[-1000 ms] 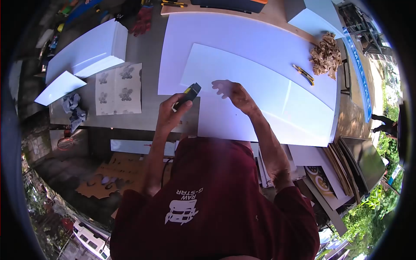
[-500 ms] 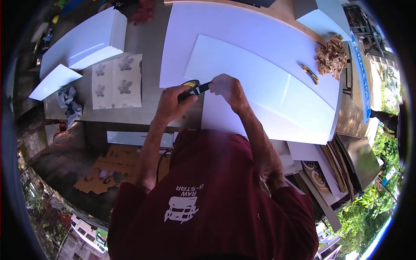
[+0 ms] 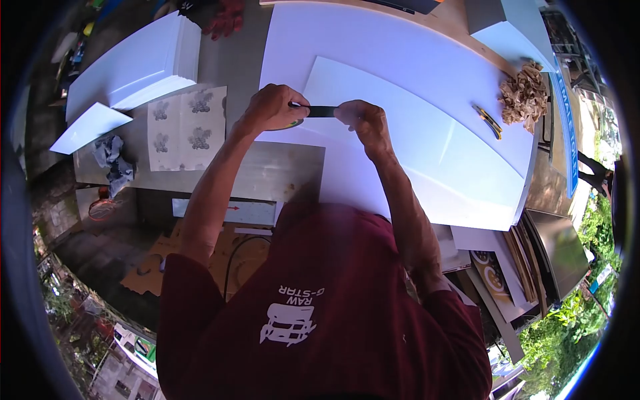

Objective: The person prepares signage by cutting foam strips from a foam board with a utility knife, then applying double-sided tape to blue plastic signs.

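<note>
A dark strip of tape [image 3: 323,111] is stretched level between my two hands, above the white sheets. My left hand [image 3: 275,107] is closed around what looks like a roll of black tape [image 3: 295,124]; only a bit of its yellow-green side shows below the fingers. At the strip's other end, my right hand [image 3: 367,123] pinches it between thumb and fingers. Beneath my right hand lies a long white panel [image 3: 420,140] on top of a larger white sheet [image 3: 287,53].
Left on the metal table [image 3: 267,163] are a stack of white boards [image 3: 130,63], a printed paper [image 3: 187,130] and a crumpled grey rag [image 3: 113,160]. A yellow-black cutter [image 3: 488,121] and crumpled brown paper [image 3: 525,97] lie right. Boards [image 3: 517,263] lean below.
Both hands have moved up and away from my body. The dark strip between them now runs level and taut, and the roll is more covered by my left hand.
</note>
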Action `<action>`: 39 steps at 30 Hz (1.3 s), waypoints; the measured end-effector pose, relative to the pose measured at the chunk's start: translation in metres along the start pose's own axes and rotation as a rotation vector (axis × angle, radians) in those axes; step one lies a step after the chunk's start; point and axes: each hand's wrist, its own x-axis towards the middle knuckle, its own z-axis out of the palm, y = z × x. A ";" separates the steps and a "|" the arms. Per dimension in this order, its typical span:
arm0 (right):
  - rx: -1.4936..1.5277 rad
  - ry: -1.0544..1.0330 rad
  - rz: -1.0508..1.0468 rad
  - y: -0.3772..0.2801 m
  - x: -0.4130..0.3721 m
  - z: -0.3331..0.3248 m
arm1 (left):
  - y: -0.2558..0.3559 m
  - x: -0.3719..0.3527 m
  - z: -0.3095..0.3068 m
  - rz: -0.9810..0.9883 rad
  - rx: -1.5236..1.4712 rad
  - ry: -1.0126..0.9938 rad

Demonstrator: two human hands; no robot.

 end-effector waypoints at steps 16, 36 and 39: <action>-1.109 0.121 -0.370 0.071 0.094 -0.006 | -0.046 0.045 -0.058 0.038 -0.138 -0.007; 0.341 -0.061 0.249 0.035 0.080 0.035 | -0.060 0.066 -0.038 0.022 -0.206 -0.055; 0.254 -0.003 0.235 0.030 0.082 0.034 | -0.064 0.078 -0.035 0.034 -0.087 -0.035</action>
